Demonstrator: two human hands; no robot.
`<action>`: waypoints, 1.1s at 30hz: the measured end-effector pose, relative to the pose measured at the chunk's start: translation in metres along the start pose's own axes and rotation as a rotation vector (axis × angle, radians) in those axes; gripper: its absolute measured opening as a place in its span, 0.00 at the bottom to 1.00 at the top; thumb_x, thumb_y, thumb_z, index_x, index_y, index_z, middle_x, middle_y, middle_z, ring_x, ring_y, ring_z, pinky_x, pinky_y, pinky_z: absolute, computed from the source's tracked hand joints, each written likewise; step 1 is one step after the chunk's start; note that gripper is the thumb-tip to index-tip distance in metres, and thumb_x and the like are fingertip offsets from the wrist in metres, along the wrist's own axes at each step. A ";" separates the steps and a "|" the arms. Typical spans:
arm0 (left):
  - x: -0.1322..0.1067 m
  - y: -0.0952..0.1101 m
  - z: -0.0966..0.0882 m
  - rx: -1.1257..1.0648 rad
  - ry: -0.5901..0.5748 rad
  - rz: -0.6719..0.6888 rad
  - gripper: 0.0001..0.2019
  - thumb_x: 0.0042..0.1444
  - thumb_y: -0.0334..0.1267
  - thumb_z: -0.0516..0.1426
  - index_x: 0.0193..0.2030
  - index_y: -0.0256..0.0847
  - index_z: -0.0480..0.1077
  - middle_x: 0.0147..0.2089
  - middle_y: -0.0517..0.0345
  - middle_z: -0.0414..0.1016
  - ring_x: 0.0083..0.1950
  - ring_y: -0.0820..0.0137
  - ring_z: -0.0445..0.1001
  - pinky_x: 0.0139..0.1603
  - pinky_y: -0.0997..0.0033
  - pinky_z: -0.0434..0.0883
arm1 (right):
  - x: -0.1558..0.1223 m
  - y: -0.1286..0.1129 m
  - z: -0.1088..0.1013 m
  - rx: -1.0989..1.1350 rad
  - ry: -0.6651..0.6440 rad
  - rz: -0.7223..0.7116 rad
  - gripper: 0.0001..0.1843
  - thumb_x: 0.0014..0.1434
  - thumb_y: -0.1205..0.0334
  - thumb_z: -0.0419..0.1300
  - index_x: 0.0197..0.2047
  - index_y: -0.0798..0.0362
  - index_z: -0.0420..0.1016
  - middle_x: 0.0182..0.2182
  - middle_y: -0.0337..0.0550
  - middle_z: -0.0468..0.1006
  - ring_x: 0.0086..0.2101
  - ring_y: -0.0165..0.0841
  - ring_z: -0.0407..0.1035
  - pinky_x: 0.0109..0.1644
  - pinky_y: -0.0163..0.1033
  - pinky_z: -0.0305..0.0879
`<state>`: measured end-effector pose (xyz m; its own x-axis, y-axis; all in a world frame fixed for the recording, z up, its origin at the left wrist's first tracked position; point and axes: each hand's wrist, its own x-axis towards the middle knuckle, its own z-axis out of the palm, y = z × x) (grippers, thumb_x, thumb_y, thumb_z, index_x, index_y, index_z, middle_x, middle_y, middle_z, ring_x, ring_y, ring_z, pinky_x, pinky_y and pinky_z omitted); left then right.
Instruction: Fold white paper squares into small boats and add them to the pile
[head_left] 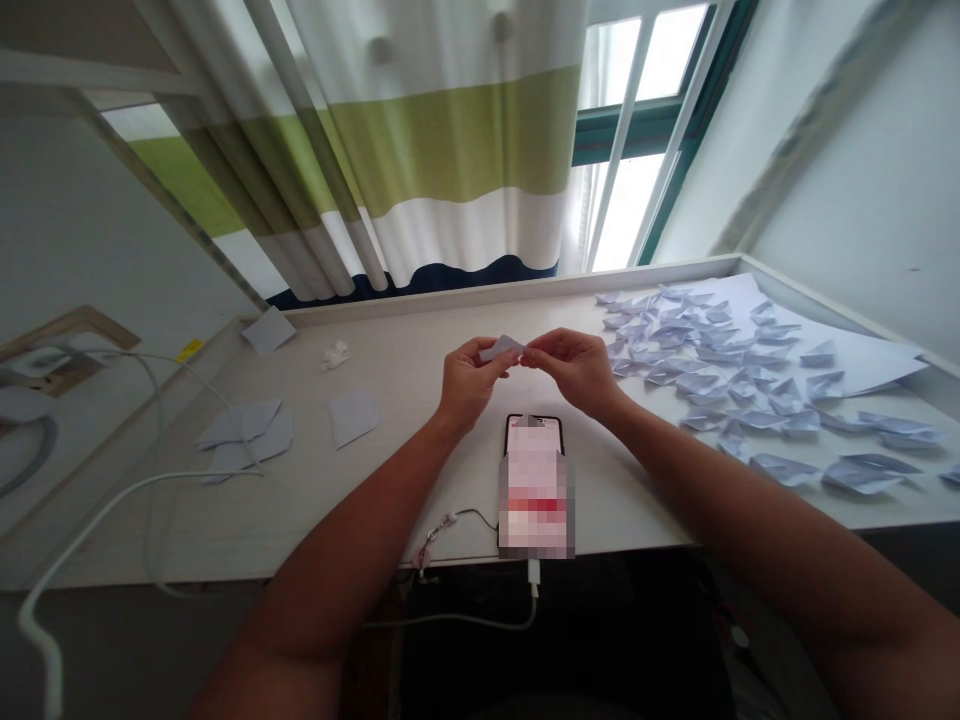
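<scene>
Paper piece (498,347), head view: held above the desk (405,352) beyond the phone (534,490), fingers of the left hand (469,384) and right hand (576,366) pinched on it; creases too small to read, so its fold stage is uncertain. Judged well along: many folded papers (862,474) lie at right, while a few flat sheets (244,428) at left look unfolded.

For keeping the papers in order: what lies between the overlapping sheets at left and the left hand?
In the head view, one separate white sheet lies on the tabletop between the overlapping sheets and the left hand.
</scene>
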<state>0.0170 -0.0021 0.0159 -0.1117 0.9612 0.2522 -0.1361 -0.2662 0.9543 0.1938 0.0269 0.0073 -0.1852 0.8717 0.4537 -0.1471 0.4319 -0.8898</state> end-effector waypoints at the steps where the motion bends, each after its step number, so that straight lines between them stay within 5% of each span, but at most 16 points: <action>1: 0.000 0.001 0.000 0.006 -0.005 -0.001 0.17 0.48 0.46 0.77 0.40 0.39 0.82 0.37 0.53 0.86 0.39 0.65 0.83 0.40 0.66 0.77 | -0.001 -0.003 0.001 -0.005 0.001 -0.018 0.21 0.53 0.41 0.81 0.35 0.49 0.85 0.33 0.44 0.89 0.35 0.40 0.84 0.46 0.51 0.84; 10: 0.002 0.001 -0.005 0.071 0.017 0.048 0.19 0.47 0.46 0.78 0.40 0.40 0.82 0.35 0.58 0.85 0.37 0.67 0.82 0.43 0.63 0.79 | 0.005 -0.005 -0.006 0.148 -0.141 0.208 0.26 0.50 0.38 0.82 0.36 0.51 0.87 0.32 0.43 0.89 0.35 0.37 0.84 0.50 0.50 0.84; 16: 0.002 -0.002 -0.002 0.001 -0.042 0.037 0.23 0.47 0.46 0.78 0.44 0.41 0.76 0.38 0.56 0.86 0.40 0.65 0.85 0.47 0.62 0.81 | 0.005 -0.002 -0.007 0.126 -0.117 0.144 0.25 0.47 0.39 0.84 0.34 0.50 0.88 0.31 0.43 0.89 0.33 0.37 0.83 0.46 0.48 0.83; 22: 0.006 -0.007 -0.005 0.067 0.074 0.226 0.25 0.52 0.49 0.77 0.40 0.45 0.65 0.41 0.59 0.83 0.40 0.68 0.85 0.44 0.67 0.79 | 0.007 -0.001 -0.007 0.123 -0.033 0.126 0.25 0.48 0.39 0.84 0.35 0.51 0.86 0.30 0.44 0.88 0.33 0.38 0.84 0.46 0.49 0.84; 33: 0.006 -0.006 -0.005 0.084 0.101 0.192 0.18 0.53 0.45 0.75 0.45 0.42 0.78 0.38 0.56 0.85 0.39 0.67 0.83 0.43 0.66 0.79 | 0.007 0.000 -0.007 0.139 -0.015 0.140 0.25 0.47 0.39 0.84 0.35 0.50 0.86 0.30 0.43 0.88 0.32 0.38 0.84 0.45 0.48 0.85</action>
<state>0.0123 0.0049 0.0112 -0.2257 0.8804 0.4171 -0.0209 -0.4324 0.9014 0.1990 0.0350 0.0102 -0.2272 0.9172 0.3272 -0.2515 0.2693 -0.9296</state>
